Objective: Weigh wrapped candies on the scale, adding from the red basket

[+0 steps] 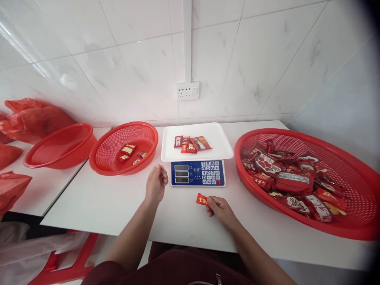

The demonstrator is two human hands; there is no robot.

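Note:
My right hand [221, 211] pinches a small red snack packet [202, 199] with gold lettering, held over the white table in front of the scale. Left of the scale's keypad is my left hand [156, 184], its fingers loosely curled in, and nothing shows in them. The digital scale [196, 173] has a blue panel with several buttons and three small displays. On its white tray [218, 152] lies a little pile of red snack packets [191, 144]. Neither hand touches the scale.
To the right, a large red basket [258, 136] holds many snack packets. A smaller red basket [102, 144] at left has a few packets inside. Further left are another red basket [68, 144] and red plastic bags [32, 118]. Another person's sleeve [29, 249] shows beside a red stool [80, 257].

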